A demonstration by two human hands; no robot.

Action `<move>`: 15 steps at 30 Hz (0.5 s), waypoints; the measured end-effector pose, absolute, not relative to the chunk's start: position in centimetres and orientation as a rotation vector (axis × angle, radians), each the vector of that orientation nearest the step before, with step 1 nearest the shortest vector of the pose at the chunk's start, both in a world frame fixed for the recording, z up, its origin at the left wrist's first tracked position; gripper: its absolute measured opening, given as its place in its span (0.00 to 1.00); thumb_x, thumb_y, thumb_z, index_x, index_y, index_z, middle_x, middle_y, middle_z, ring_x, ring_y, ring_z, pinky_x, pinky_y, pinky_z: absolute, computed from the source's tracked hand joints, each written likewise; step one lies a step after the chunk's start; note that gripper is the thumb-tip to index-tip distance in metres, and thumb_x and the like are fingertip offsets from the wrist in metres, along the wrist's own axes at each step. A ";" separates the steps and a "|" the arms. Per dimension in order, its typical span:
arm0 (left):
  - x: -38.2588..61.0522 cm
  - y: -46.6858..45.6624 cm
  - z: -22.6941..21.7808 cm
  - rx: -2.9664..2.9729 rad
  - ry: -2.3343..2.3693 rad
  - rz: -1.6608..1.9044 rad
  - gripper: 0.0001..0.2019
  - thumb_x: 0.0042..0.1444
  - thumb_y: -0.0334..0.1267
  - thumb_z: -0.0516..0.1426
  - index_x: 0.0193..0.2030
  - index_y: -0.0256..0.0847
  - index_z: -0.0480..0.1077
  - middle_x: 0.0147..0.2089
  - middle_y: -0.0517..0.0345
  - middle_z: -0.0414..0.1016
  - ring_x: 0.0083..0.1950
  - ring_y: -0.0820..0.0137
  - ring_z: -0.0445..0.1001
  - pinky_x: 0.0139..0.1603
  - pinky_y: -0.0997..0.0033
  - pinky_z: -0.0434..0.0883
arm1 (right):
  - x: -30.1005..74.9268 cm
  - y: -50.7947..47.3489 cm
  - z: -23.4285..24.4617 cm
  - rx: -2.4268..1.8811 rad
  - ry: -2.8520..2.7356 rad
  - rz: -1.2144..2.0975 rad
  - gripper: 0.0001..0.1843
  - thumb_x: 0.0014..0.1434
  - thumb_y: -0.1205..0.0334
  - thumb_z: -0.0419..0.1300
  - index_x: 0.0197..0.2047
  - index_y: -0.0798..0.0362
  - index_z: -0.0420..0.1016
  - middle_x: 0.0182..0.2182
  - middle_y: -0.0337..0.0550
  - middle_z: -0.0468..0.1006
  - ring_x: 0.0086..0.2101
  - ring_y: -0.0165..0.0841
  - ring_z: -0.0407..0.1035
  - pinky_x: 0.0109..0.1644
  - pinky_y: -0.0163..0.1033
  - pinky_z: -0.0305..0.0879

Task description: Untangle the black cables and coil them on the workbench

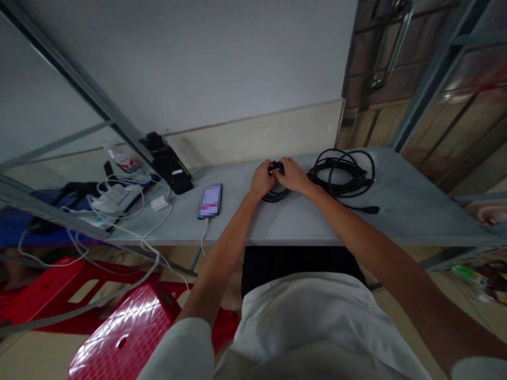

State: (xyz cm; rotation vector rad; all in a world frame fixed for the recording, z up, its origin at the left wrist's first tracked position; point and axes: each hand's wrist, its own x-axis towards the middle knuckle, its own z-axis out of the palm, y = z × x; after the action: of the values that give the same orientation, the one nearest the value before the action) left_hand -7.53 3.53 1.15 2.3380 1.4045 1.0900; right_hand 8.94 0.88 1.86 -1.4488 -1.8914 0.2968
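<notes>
Both of my hands meet over the middle of the grey table (306,226). My left hand (262,180) is closed on one side of a coiled black cable (276,196). From the other side my right hand (293,175) grips the same cable, its fingers curled near the top of the loop. A dark piece of it (276,167) shows between the hands; whether that is a plug or bunched cable I cannot tell. Just right of my right hand lies a larger coil of black cable (342,174), with a plug end (370,209) near the front.
A phone (211,200) on a white charging lead lies left of my hands. Beyond it are a white adapter (159,202), a black box-like object (172,167) and a white power strip (116,198) with tangled leads. Red plastic stools (125,330) stand below; metal posts (430,80) frame the table.
</notes>
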 end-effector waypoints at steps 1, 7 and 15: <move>-7.6 3.6 1.1 2.343 1.394 1.092 0.10 0.63 0.26 0.58 0.48 0.43 0.71 0.50 0.44 0.82 0.50 0.55 0.80 0.57 0.54 0.78 | 8.9 0.9 1.8 -1.451 -1.895 0.289 0.16 0.72 0.54 0.61 0.57 0.54 0.74 0.54 0.58 0.78 0.53 0.47 0.76 0.62 0.51 0.74; -7.7 3.7 0.9 2.386 1.373 1.059 0.13 0.66 0.28 0.59 0.56 0.41 0.72 0.54 0.42 0.83 0.54 0.55 0.81 0.60 0.56 0.77 | 9.0 1.4 1.5 -1.464 -1.941 0.280 0.12 0.73 0.59 0.57 0.56 0.54 0.73 0.55 0.57 0.77 0.55 0.44 0.74 0.62 0.48 0.73; -7.6 3.5 0.8 2.395 1.439 1.031 0.16 0.68 0.28 0.57 0.61 0.40 0.73 0.57 0.42 0.83 0.57 0.55 0.81 0.63 0.56 0.77 | 9.2 1.5 1.5 -1.446 -1.990 0.266 0.12 0.72 0.65 0.55 0.56 0.55 0.73 0.55 0.57 0.78 0.55 0.44 0.73 0.62 0.47 0.72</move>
State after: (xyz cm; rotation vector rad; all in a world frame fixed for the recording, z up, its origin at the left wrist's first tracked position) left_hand -7.58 3.53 0.83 2.3953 1.4389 1.0312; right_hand 9.20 1.53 1.47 -1.4458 -1.9900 0.2663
